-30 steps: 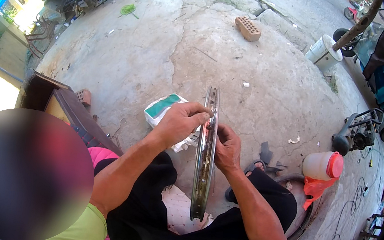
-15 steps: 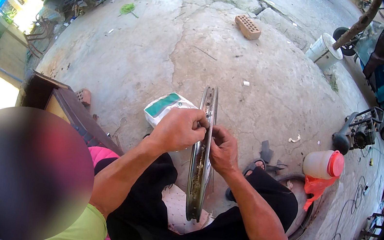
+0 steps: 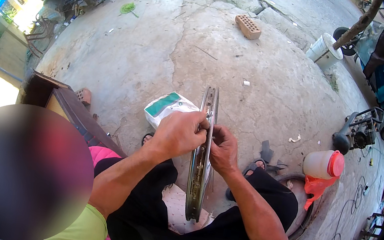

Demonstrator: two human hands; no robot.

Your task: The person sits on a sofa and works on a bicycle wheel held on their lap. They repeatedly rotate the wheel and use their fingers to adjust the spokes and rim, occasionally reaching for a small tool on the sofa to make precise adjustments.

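A narrow metal wheel rim (image 3: 197, 184) stands upright on edge between my knees, seen almost end-on. My left hand (image 3: 181, 134) is closed, its thumb and fingers pinched at the rim's left side. On the opposite side my right hand (image 3: 225, 149) is closed too, fingertips bent in against the rim. Whether any small part sits between the fingertips is hidden. Thin spoke-like lines show just right of the rim, below my right hand. Behind my left hand lies a white bag (image 3: 166, 108) with a green patch, partly covered by it.
A pale jar with a red lid (image 3: 322, 164) stands at the right, by a red plastic bag (image 3: 315, 186) and a black tyre (image 3: 304, 224). A brick (image 3: 247, 27) and white bucket (image 3: 324, 52) lie farther off. A brown wooden box (image 3: 73, 108) is at left; a blur hides the lower left.
My left hand has shifted slightly right and down along the rim, uncovering a sandalled foot beside the bag. The rim and my right hand look almost unmoved.
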